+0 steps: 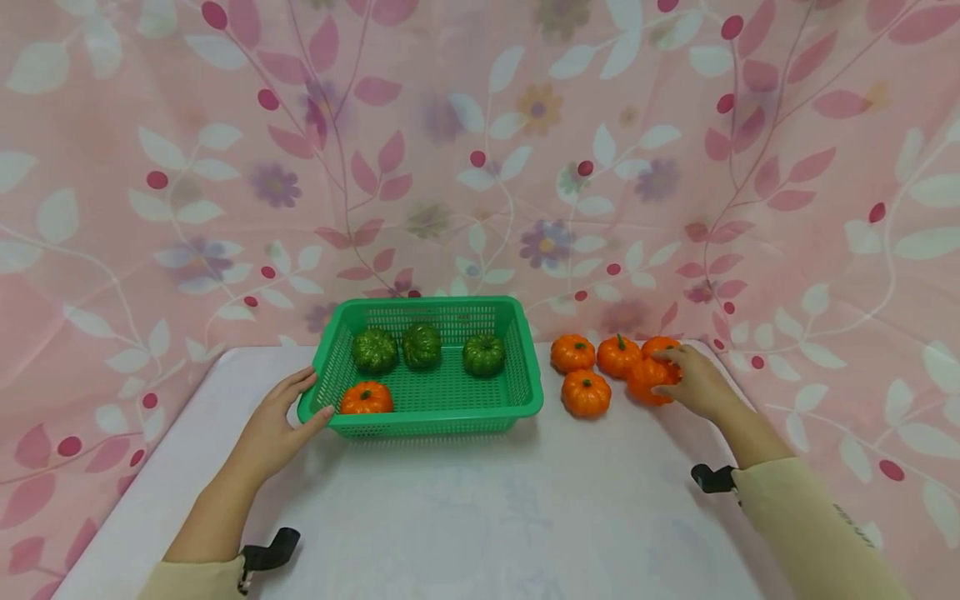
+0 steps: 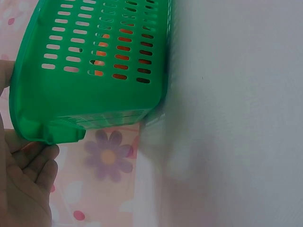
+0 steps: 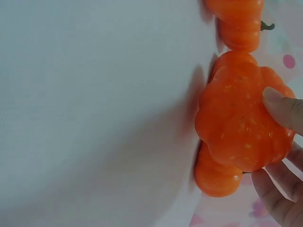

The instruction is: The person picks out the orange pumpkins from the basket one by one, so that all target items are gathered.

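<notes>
My left hand grips the near left corner of a green plastic basket, thumb on the rim and fingers curled at its left side. Inside the basket sit several small pumpkins: a green one at the back left, another beside it, a third to the right, and an orange pumpkin at the front left. On the right, my right hand pinches an orange pumpkin between thumb and fingers, its bumpy underside facing the right wrist camera and other orange pumpkins close behind it.
Between basket and right hand lie more orange pumpkins on the white tabletop: one at the back, one in front, one to the right. Another is partly hidden by the hand. A flowered pink cloth hangs behind.
</notes>
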Tool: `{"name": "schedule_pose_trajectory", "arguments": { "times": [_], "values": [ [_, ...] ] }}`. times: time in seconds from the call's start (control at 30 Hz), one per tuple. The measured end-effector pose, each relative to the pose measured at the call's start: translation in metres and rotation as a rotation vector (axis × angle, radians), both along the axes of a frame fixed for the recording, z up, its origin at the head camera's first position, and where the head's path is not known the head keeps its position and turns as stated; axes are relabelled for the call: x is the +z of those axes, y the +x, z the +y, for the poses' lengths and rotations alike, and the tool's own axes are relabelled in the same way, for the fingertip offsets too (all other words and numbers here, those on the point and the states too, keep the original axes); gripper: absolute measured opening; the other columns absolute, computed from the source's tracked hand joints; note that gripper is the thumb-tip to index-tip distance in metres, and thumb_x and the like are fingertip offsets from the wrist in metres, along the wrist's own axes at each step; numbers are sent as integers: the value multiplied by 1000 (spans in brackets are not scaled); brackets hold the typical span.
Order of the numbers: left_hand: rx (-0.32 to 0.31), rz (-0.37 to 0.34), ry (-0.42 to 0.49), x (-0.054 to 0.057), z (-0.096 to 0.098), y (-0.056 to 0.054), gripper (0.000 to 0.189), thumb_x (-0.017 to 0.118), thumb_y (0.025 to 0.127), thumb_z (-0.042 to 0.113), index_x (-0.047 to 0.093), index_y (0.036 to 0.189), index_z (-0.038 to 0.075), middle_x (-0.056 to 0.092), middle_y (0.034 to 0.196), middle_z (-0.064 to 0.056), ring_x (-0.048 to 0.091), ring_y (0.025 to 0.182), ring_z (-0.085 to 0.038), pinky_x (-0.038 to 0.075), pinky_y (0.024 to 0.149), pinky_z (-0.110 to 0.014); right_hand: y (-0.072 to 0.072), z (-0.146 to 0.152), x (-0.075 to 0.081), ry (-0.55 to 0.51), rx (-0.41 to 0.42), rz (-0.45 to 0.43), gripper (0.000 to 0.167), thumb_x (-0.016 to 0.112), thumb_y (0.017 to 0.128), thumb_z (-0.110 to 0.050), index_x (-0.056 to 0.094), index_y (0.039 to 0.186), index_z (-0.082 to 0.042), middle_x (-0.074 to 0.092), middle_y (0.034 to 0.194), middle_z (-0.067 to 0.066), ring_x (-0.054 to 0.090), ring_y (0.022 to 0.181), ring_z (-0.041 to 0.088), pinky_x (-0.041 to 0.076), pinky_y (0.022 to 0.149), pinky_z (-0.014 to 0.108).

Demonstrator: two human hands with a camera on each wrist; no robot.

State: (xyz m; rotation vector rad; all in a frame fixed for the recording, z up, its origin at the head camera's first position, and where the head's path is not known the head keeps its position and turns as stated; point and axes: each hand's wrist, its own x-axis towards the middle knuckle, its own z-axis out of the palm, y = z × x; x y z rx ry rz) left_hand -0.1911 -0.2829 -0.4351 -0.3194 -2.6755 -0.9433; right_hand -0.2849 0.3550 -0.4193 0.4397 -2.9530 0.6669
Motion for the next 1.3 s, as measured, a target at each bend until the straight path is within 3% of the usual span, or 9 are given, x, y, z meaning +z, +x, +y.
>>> {"name": "schedule_pose_trajectory", "arguments": {
  "times": [0.2, 0.33, 0.47, 0.53, 0.73, 0.87, 1.03, 1.3],
  "values": [
    [0, -3, 1, 3, 0, 2, 70, 71, 94, 34, 46, 145, -7, 37, 155, -20, 32, 140, -49, 31, 105, -71, 4, -4, -2, -1, -40, -62, 59, 81, 84, -17, 58, 134, 5, 44, 136, 36, 40, 125, 55, 38, 102, 69],
    [-2, -4, 3, 4, 0, 2, 70, 71, 94, 34, 46, 145, -7, 38, 155, -20, 32, 140, -48, 31, 106, -70, 10, -5, 1, -27, -51, -36, 52, 75, 91, -29, 62, 130, 3, 50, 129, 32, 47, 117, 51, 43, 98, 66],
    [1, -2, -4, 2, 0, 1, 70, 71, 94, 34, 46, 145, -7, 37, 155, -20, 32, 140, -48, 31, 106, -70, 15, -3, 2, -71, -66, -12, 41, 70, 95, -30, 66, 120, 2, 58, 116, 24, 54, 108, 45, 48, 93, 61],
    [1, 4, -5, 1, -1, 1, 70, 72, 94, 33, 46, 145, -7, 38, 155, -20, 33, 140, -48, 31, 105, -70, 18, -1, 2, -91, -85, -36, 44, 72, 94, -31, 65, 120, 4, 59, 116, 24, 54, 108, 45, 49, 92, 60],
    [-7, 12, -11, -2, -1, -2, 69, 72, 94, 31, 46, 145, -8, 38, 155, -20, 33, 140, -49, 31, 105, -71, 23, 2, 7, -100, -121, -269, 83, 72, 90, -48, 45, 140, 13, 49, 134, 36, 49, 117, 51, 49, 94, 61],
    [-6, 11, -11, -2, -1, -2, 68, 71, 94, 31, 45, 145, -8, 37, 155, -20, 33, 140, -49, 30, 105, -72, 26, 1, 7, -90, -104, -413, 89, 71, 89, -53, 42, 142, 13, 47, 137, 36, 49, 118, 49, 47, 96, 63],
    [-6, 13, -14, -2, -1, -1, 68, 72, 94, 30, 46, 145, -8, 37, 155, -20, 33, 140, -49, 31, 105, -71, 24, -2, 1, -118, -92, -394, 86, 74, 87, -49, 45, 142, 10, 52, 134, 33, 52, 116, 46, 48, 96, 62],
    [-1, -7, -9, 0, 0, 1, 69, 71, 94, 31, 45, 146, -7, 36, 156, -20, 31, 141, -49, 30, 106, -71, 16, -5, -16, -219, -82, -366, 84, 79, 86, -40, 41, 146, 6, 45, 142, 33, 44, 127, 51, 44, 102, 62]
  ]
}}
